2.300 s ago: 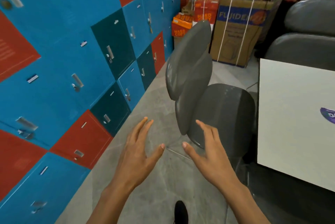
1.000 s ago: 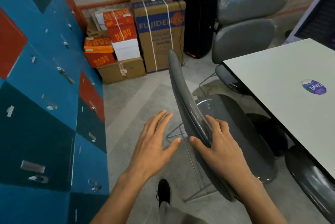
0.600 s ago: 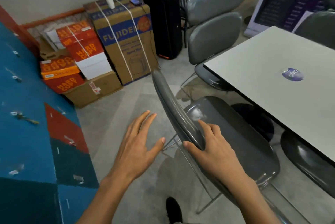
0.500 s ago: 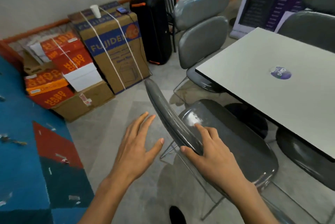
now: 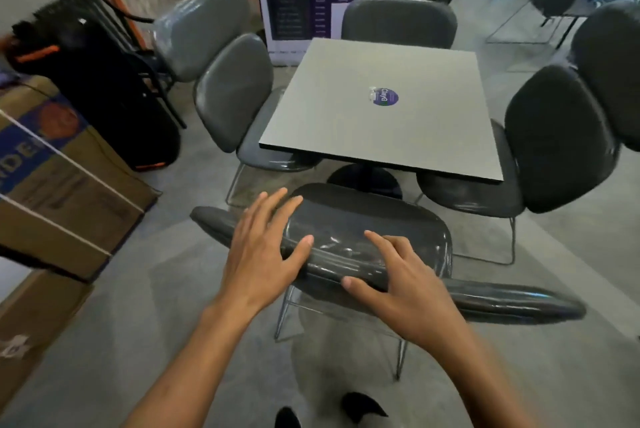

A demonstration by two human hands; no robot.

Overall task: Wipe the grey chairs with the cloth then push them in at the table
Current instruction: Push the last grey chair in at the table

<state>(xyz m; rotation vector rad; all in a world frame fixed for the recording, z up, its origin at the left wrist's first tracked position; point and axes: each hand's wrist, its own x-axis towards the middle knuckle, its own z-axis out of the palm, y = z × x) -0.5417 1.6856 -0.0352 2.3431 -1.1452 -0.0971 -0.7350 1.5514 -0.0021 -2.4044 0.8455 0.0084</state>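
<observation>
— Which step are we on?

— The pushing-in, we judge. Our left hand (image 5: 263, 251) and right hand (image 5: 398, 284) both lie on the top edge of the backrest of the nearest dark grey padded chair with a glossy seat and thin wire legs (image 5: 363, 220). Neither grip is clenched: the fingers are spread and nearly straight, the left thumb lies along the backrest's near edge, and nothing is held. No cloth shows anywhere, so we cannot say whether this chair has been wiped.

— Where does the chair stand?

— Just before us, facing the square light grey counter with a dark edge (image 5: 346, 130). The front of its seat is near the counter's near edge, by the black round pedestal base (image 5: 363, 178), but most of the seat is out in the open.

— So what does the next move call for?

— A level shove forward with both palms, we think, keeping the chair square so the seat slides under and clears the base.

— And the rest of the room?

— Three more grey chairs sit tucked at the other sides: left (image 5: 232, 92), far (image 5: 398, 22) and right (image 5: 561, 137). A round purple sticker (image 5: 383, 97) sits mid-counter. On the grey concrete floor (image 5: 104, 341) at left stand a strapped brown cardboard box (image 5: 62, 178) and a tall black speaker with orange trim (image 5: 104, 88).
</observation>
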